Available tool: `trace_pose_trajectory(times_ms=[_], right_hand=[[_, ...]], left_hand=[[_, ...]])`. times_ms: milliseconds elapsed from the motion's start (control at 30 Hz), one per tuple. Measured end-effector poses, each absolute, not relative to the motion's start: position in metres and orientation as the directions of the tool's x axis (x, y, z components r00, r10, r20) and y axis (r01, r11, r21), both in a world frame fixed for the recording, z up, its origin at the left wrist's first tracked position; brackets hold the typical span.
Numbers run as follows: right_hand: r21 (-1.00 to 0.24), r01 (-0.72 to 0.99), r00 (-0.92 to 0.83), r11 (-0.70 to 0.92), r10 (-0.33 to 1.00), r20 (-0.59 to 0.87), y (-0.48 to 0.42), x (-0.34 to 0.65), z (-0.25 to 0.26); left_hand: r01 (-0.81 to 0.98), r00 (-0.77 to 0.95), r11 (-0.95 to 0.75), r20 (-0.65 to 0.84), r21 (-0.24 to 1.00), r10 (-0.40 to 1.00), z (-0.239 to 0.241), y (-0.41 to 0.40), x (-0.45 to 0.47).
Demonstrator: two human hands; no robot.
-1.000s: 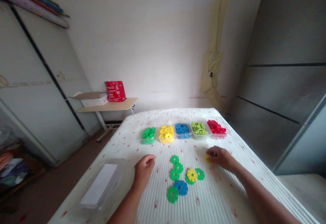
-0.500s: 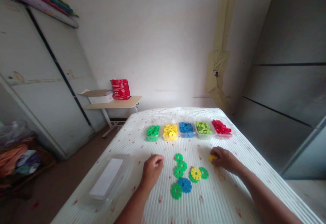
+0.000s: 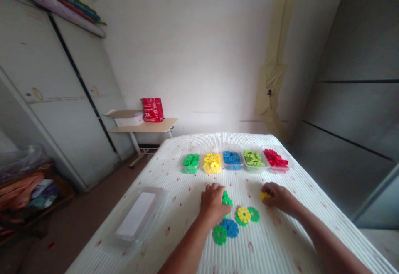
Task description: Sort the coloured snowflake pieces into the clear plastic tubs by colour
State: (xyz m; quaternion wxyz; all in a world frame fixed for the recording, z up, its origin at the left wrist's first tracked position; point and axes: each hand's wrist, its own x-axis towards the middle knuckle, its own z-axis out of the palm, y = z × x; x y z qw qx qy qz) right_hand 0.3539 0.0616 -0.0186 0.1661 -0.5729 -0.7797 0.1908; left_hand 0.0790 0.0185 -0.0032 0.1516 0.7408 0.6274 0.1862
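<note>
My left hand [image 3: 213, 201] is over the upper green snowflake discs [image 3: 227, 198], thumb and fingers apart around them; it partly hides these discs. At the right, my right hand [image 3: 278, 196] pinches a yellow snowflake disc [image 3: 264, 195], partly covered by its fingers, close above the cloth. Between the hands, a yellow disc [image 3: 243, 214] lies on a green one, with another green disc [image 3: 254, 214] touching at its right. Nearer to me, a blue disc [image 3: 230, 228] lies beside a green disc [image 3: 220, 235].
Across the back stand clear tubs of green [image 3: 191, 162], yellow [image 3: 212, 163], blue [image 3: 232, 160], lime [image 3: 253, 160] and red pieces [image 3: 275, 160]. A clear plastic lid [image 3: 156, 211] with a white label lies at the left. Behind is a side table [image 3: 149, 126] with a red bag [image 3: 152, 110].
My left hand has moved right, from beside the green discs to over them, and its fingers have spread. My right hand keeps its yellow disc in nearly the same place. The view has shifted slightly.
</note>
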Motion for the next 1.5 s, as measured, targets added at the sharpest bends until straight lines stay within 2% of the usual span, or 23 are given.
trace_pose_trajectory(times_ms=[300, 533, 667, 933, 1200, 1267, 1400, 1500], right_hand=[[-0.496, 0.829, -0.279, 0.258, 0.960, 0.034, 0.060, 0.353, -0.015], [-0.488, 0.825, -0.296, 0.285, 0.954, 0.058, 0.058, 0.352, -0.012], [-0.497, 0.818, -0.300, 0.288, 0.952, 0.058, 0.058, 0.353, -0.014], [-0.512, 0.812, -0.300, 0.281, 0.953, 0.047, 0.060, 0.355, -0.017], [-0.504, 0.819, -0.289, 0.273, 0.956, 0.047, 0.061, 0.355, -0.019], [-0.499, 0.821, -0.289, 0.276, 0.956, 0.054, 0.061, 0.355, -0.021], [-0.495, 0.826, -0.290, 0.271, 0.956, 0.040, 0.062, 0.354, -0.022], [-0.500, 0.823, -0.295, 0.270, 0.955, 0.030, 0.063, 0.354, -0.021]], left_hand=[[0.798, 0.114, -0.119, 0.046, 0.591, 0.992, -0.012, 0.036, 0.077], [0.695, 0.156, -0.075, -0.048, 0.715, 0.987, -0.011, 0.043, 0.064], [0.693, 0.165, -0.045, -0.098, 0.719, 0.982, -0.009, 0.044, 0.064], [0.694, 0.134, -0.049, -0.062, 0.719, 0.989, -0.009, 0.041, 0.069], [0.432, 0.185, 0.046, -0.139, 0.901, 0.973, 0.009, 0.036, 0.037], [0.356, 0.130, 0.065, -0.118, 0.932, 0.984, 0.023, 0.047, 0.017], [0.212, -0.124, 0.033, -0.006, 0.977, 0.992, 0.051, 0.089, -0.015], [0.152, -0.281, 0.025, 0.019, 0.988, 0.960, 0.056, 0.116, -0.021]])
